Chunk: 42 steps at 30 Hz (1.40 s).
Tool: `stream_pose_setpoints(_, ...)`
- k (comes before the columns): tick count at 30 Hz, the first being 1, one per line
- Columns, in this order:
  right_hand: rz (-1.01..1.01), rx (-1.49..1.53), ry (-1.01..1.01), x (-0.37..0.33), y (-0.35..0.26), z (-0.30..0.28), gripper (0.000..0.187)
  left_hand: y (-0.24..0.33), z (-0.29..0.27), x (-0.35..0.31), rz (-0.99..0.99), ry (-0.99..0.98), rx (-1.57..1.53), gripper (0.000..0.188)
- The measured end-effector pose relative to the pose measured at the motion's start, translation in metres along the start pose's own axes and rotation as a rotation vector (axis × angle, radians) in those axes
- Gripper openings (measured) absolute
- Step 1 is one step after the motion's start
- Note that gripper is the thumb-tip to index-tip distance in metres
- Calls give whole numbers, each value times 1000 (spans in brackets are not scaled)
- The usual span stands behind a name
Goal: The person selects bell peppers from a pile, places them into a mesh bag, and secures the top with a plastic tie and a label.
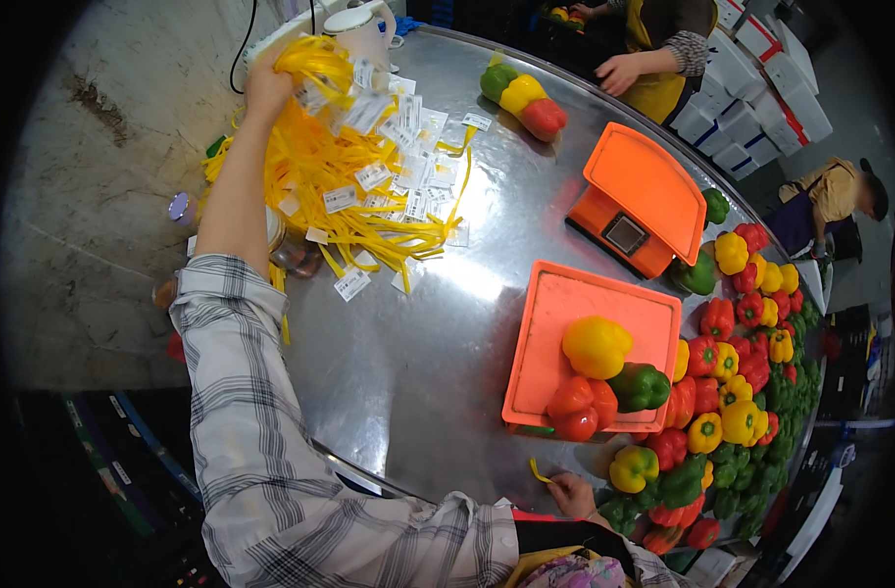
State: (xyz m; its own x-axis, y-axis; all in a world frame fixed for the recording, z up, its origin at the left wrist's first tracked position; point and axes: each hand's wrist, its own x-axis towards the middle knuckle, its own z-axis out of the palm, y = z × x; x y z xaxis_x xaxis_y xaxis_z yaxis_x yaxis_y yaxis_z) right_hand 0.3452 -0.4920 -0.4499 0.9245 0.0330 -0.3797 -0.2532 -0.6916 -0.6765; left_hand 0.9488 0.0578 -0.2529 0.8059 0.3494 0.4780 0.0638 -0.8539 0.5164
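My left hand [268, 90] reaches to the far left and is closed on the top of a bunch of yellow strips [300, 147] with white printed labels. The strips spread over the steel table [398, 363]. Low in the view, my right hand [573, 495] pinches a short yellow strip [539, 471] beside the near orange scale [596, 304]. On that scale's tray sit a yellow bell pepper [596, 347], a red bell pepper [577, 407] and a green bell pepper [641, 387], touching one another.
A second orange scale [648, 191] stands farther back. A row of three peppers [523, 101] lies near the far edge. Loose bell peppers [742, 421] heap up on the right. A white jug [357, 37] stands far left. Across the table is a co-worker's hand [619, 72].
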Motion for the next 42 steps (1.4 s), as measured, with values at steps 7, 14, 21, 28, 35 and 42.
stream_pose_setpoints(7,21,17,-1,-3,2,2,13,44,-39,-47,55,-87,-750,22)
stream_pose_setpoints(14,-22,3,54,-7,4,8,13,43,-48,-246,533,-818,-427,28)
stream_pose_setpoints(21,-51,116,-5,-5,7,0,13,-46,-39,-385,1069,-1089,1,19)
stream_pose_setpoints(28,63,621,-46,-4,-8,-11,16,-38,-106,-368,1381,-980,441,24)
stream_pose_setpoints(35,-122,776,-29,1,-60,-42,16,129,-112,-405,745,-1144,506,26)
stream_pose_setpoints(42,-176,712,-72,-41,-77,-81,16,253,-132,-566,-130,-1271,-1061,23)
